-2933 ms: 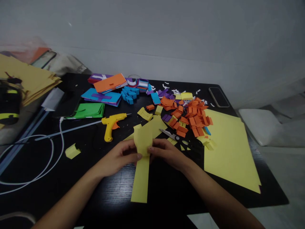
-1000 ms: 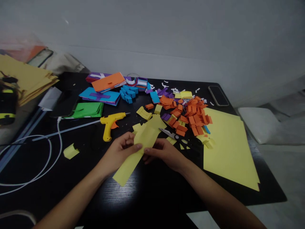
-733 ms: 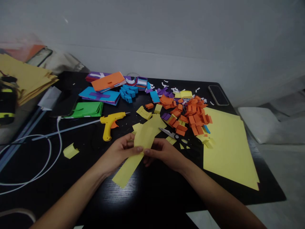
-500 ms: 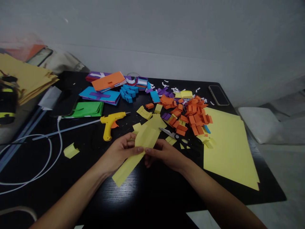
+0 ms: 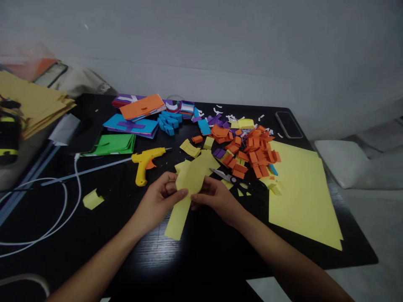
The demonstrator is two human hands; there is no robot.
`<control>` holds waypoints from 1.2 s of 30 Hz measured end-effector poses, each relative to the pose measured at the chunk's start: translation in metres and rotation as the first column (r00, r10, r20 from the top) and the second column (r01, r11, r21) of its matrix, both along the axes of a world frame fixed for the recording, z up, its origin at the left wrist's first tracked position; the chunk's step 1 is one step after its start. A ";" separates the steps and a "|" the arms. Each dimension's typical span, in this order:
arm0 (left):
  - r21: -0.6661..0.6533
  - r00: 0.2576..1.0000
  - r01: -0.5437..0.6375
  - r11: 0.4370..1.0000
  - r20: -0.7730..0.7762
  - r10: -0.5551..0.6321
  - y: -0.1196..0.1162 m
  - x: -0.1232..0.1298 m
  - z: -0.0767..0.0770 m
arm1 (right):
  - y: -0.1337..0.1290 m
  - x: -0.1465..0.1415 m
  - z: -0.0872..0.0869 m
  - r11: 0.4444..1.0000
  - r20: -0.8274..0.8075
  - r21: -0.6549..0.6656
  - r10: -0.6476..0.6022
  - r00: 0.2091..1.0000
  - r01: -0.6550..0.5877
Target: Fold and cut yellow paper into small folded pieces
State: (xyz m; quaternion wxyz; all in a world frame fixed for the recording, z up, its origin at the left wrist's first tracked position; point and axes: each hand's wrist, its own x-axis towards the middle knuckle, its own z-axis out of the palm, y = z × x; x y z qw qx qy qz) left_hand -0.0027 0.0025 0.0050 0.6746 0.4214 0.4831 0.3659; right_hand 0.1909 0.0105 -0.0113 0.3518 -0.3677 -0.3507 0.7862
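A yellow paper strip [image 5: 189, 184] is held over the middle of the black table, its narrow lower end pointing toward me. My left hand [image 5: 159, 201] pinches its left edge, thumb on top and fingers curled behind. On the opposite edge my right hand [image 5: 218, 201] grips it the same way, fingers partly hidden. Just beyond the right hand lie scissors [image 5: 231, 178], blades pointing left. Folded yellow paper pieces [image 5: 190, 148] lie past the strip. To the left of it rests a yellow glue gun [image 5: 145, 163] with a glue stick in its back.
Folded orange paper pieces [image 5: 260, 147] are heaped at the centre right, beside large yellow sheets [image 5: 302, 197]. A phone [image 5: 289, 125] lies at the back right. Green paper [image 5: 116, 144] and blue folded paper [image 5: 132, 126] are stacked at the back left. A white cable [image 5: 78, 184] loops at left.
The yellow strip has turned between my hands, so its lower end has swung right and stands more upright. Both hands keep hold of it.
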 end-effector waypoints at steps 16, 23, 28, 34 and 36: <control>0.069 1.000 0.006 0.998 0.008 -0.006 -0.001 -0.001 0.006 | 0.000 -0.001 0.000 0.994 0.074 0.106 -0.040 0.996 0.032; 0.156 1.000 -0.011 0.988 -0.024 0.015 -0.001 -0.003 0.005 | -0.003 -0.001 0.000 0.984 0.211 0.171 -0.084 0.974 0.048; 0.188 0.999 0.030 0.982 -0.035 -0.023 -0.001 -0.003 0.005 | -0.002 0.000 0.003 0.972 0.278 0.227 -0.124 0.953 0.060; 0.423 0.962 0.052 0.905 -0.264 0.068 -0.002 -0.009 0.003 | -0.002 0.000 0.004 0.897 0.288 0.426 -0.257 0.922 0.117; 0.625 0.942 0.060 0.779 -0.293 0.163 -0.003 -0.014 0.002 | -0.003 0.000 0.006 0.852 0.276 0.490 -0.350 0.895 0.182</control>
